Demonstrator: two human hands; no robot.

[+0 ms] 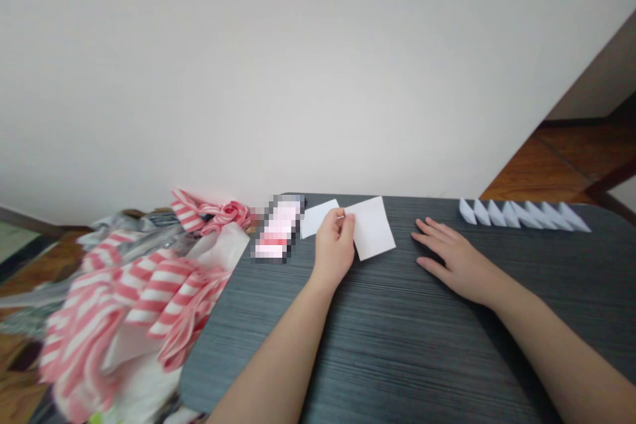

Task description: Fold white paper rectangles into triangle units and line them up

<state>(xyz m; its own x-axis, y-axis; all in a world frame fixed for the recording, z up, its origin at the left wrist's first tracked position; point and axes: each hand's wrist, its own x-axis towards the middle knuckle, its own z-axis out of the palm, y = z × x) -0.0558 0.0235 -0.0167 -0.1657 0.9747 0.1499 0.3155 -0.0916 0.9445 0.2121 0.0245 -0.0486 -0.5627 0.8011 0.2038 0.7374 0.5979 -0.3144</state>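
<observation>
Between the thumb and fingers of my left hand (335, 242) is the left edge of a white square sheet of paper (373, 228), tilted a little above the dark table. Partly behind that hand, more white paper (316, 217) lies on the tabletop. My right hand (450, 255) rests palm down with its fingers spread, apart from the sheet and holding nothing. To the right of it, several folded white paper pieces (511, 214) stand in a row near the table's back edge.
A blurred-out phone-like object (275, 228) lies at the table's left back corner. The dark wood-grain table (397, 358) meets a white wall (322, 79). Left of it are heaped red-and-white striped cloths (163, 285) and plastic bags. Wooden floor (527, 162) shows at the right.
</observation>
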